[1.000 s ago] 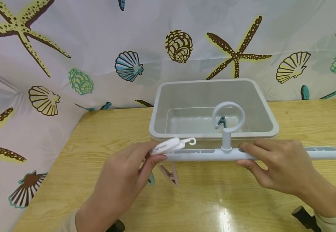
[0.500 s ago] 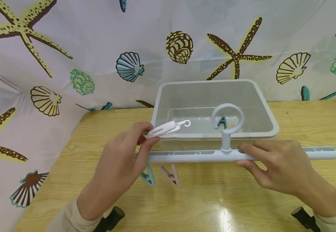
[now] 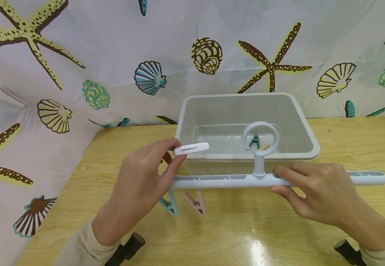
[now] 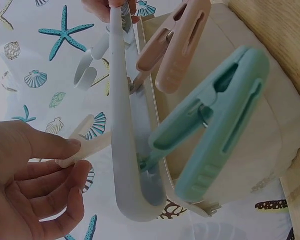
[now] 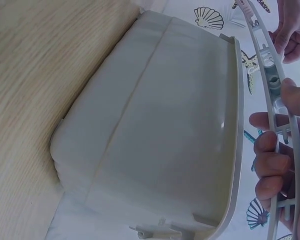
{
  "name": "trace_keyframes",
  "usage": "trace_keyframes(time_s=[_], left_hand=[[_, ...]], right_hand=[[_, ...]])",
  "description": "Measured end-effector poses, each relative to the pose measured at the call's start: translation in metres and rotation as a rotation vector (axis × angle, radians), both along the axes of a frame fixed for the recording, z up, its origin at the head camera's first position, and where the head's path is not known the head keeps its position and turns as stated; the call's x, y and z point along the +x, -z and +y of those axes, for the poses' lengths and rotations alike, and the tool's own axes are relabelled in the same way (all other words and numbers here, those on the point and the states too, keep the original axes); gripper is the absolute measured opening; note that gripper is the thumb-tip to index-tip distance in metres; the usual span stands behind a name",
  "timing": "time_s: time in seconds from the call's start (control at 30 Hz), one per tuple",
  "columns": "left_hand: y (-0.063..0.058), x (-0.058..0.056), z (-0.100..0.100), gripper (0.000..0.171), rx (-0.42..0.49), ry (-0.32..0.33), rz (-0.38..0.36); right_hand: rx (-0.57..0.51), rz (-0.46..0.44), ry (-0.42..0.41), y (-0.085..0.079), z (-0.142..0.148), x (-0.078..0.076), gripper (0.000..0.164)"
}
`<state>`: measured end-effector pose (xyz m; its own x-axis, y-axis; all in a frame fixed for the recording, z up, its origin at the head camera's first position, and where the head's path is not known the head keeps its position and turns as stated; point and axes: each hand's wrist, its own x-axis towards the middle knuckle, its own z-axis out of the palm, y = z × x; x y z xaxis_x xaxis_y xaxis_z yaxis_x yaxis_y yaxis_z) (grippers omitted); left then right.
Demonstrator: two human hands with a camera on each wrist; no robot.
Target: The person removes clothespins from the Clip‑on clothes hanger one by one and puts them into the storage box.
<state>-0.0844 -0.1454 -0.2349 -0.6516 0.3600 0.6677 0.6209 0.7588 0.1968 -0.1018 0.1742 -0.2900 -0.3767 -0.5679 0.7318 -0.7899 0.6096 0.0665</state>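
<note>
A pale blue plastic hanger bar [image 3: 219, 182] with a ring-shaped hook [image 3: 261, 123] is held level in front of the bin. My right hand [image 3: 318, 192] grips it right of the hook, fingers curled round it in the right wrist view. Between thumb and fingers, my left hand [image 3: 142, 173] pinches a white clothespin [image 3: 195, 148] just above the bar's left part, overlapping the bin's front rim in the head view. A mint clothespin [image 4: 222, 130] and a pink clothespin [image 4: 177, 65] hang from the bar's left half. The bar's left end is hidden behind my left hand in the head view.
A light grey bin [image 3: 245, 156] stands at the back of the wooden table [image 3: 232, 236]. Inside lie a dark green clothespin [image 3: 255, 140] and a beige piece [image 3: 264, 147], partly behind the hook. A shell-print cloth [image 3: 175, 44] hangs behind and to the left.
My left hand has lifted up and away from the bar with the white clothespin, which has turned so its small hook no longer shows. My right hand and the bar have barely moved.
</note>
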Motion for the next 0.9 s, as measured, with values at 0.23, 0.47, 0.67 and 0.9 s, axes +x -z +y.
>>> trace_keyframes(time_s=[0.23, 0.47, 0.67, 0.9], left_hand=[[0.0012, 0.0029, -0.0007, 0.026, 0.016, 0.035, 0.065], [0.0005, 0.0059, 0.0008, 0.028, 0.035, 0.070, 0.106], [0.0004, 0.0051, 0.0024, 0.026, 0.041, 0.086, 0.104], [0.0022, 0.0023, 0.0038, 0.026, 0.033, 0.088, 0.135]], right_hand=[[0.004, 0.002, -0.002, 0.0008, -0.0016, 0.0018, 0.052], [0.012, 0.006, 0.000, 0.0012, -0.0021, 0.0022, 0.052], [0.020, 0.012, 0.000, 0.0025, -0.0015, 0.0020, 0.053], [0.016, 0.004, 0.001, 0.0027, -0.0010, 0.0023, 0.052]])
